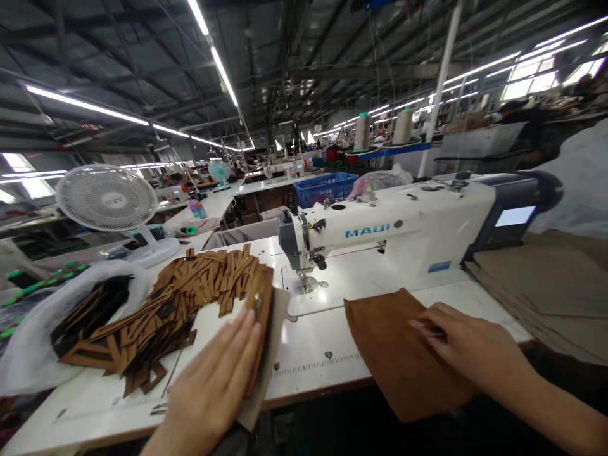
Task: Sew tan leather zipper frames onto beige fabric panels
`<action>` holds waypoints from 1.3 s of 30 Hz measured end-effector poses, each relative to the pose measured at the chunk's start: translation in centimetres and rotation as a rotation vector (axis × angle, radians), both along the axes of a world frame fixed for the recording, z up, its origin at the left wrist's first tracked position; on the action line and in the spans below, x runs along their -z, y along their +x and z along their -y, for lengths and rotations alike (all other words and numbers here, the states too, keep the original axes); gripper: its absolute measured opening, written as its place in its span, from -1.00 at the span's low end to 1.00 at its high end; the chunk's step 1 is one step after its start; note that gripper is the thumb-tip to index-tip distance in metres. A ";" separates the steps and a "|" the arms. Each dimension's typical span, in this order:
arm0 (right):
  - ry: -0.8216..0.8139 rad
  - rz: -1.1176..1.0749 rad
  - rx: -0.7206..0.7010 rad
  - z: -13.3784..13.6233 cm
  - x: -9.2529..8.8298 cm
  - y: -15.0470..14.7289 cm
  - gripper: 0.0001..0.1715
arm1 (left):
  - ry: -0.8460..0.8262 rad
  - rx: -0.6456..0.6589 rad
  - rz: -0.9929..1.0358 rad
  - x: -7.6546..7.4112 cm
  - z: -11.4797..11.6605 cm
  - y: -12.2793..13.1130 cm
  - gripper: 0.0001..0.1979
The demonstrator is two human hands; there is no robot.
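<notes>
My left hand (216,373) lies flat, fingers together and stretched, on a stack of brown pieces (262,304) at the near end of a long heap of brown leather strips (180,297). My right hand (458,342) rests palm down with fingers extended on a brown suede-like fabric piece (394,354) that hangs over the table's front edge. A white sewing machine (394,237) stands behind both hands, its needle and presser foot (308,278) between them.
A white table (313,364) carries everything. A white bag (33,342) of dark strips lies at the left, a white fan (107,199) behind it. Folded tan fabric (546,285) is stacked at the right. A blue basket (325,187) and thread cones (363,130) stand behind.
</notes>
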State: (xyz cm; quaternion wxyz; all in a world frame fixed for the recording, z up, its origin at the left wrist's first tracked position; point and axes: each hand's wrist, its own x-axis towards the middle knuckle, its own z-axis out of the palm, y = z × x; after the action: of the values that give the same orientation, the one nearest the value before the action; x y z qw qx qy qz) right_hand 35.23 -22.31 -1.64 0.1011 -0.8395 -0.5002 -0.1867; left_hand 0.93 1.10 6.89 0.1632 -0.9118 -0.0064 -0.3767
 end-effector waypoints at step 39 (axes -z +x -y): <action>0.055 -0.309 -0.658 -13.1 1.0 -4.3 -0.58 | -0.894 -0.114 0.100 7.8 0.0 5.8 -0.71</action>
State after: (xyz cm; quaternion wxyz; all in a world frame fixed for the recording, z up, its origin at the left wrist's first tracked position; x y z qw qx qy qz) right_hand 30.93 -9.26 -2.64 0.2526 -0.6489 -0.7172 -0.0284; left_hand 6.77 1.07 -0.94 -0.2265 -0.8717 -0.2266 -0.3708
